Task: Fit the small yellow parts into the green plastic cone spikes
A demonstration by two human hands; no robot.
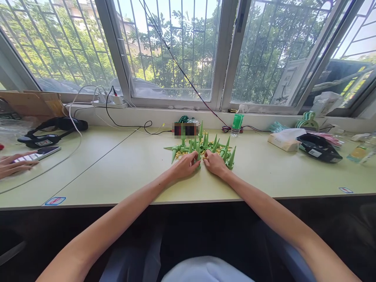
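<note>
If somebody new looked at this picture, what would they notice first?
Probably the bunch of green, pointed, cone-shaped spikes on the pale yellow-green table, near the picture's middle, with the person's bare left hand and right hand at its near side. Next, perhaps the grey-framed glass windows behind, with leafy green trees outside. A clear bottle with a bright green label stands behind the bunch, toward the right.
</note>
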